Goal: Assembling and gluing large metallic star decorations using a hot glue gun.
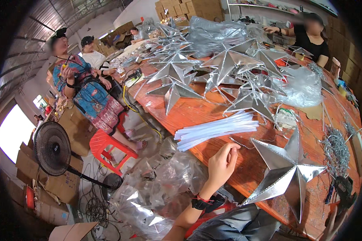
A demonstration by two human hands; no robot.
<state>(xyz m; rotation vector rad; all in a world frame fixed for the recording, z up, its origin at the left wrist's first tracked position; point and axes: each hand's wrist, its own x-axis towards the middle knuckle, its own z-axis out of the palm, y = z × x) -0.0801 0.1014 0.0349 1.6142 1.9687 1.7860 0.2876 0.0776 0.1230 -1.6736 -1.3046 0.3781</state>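
Left hand (223,164)'s curled but I can't tell if it's pinching anything, can't make out the right hand's grip either, and that silver star (286,172) on the table (248,170) seems to overhang the edge, so one bump could bend it.

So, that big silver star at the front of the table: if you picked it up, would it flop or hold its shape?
The big silver star would probably hold its shape: its ridges look crisp. It may be light for its size, as its faces look like folded sheet. Those smooth, shiny faces might feel slippery.
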